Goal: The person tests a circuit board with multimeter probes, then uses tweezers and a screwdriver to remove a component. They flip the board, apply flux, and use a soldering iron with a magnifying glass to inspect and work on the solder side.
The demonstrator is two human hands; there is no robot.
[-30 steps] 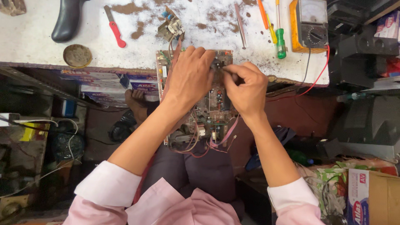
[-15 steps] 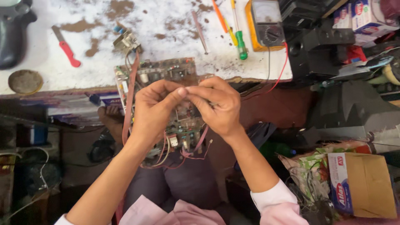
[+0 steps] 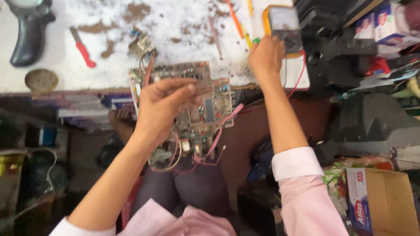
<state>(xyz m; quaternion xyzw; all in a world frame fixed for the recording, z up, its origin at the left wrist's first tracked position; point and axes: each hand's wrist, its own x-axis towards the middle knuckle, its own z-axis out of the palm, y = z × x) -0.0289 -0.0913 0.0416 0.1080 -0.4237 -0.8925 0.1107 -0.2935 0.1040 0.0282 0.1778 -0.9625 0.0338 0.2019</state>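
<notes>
My left hand (image 3: 164,107) grips a green circuit board (image 3: 205,109) crowded with components and pink and red wires, holding it over my lap at the edge of the white workbench (image 3: 183,26). My right hand (image 3: 265,57) is stretched out to the bench and rests beside a yellow multimeter (image 3: 283,28), close to a green-handled screwdriver (image 3: 252,41). Blur hides whether its fingers hold anything.
On the stained bench lie a red-handled cutter (image 3: 83,48), an orange screwdriver (image 3: 235,18), a small part with wires (image 3: 142,43), a round tin (image 3: 41,80) and a black tool (image 3: 28,37). A cardboard box (image 3: 385,201) stands at the lower right, dark equipment (image 3: 341,52) on the right.
My right hand has left the circuit board and moved up and right to the multimeter. My left hand alone now holds the board. The view has shifted right.
</notes>
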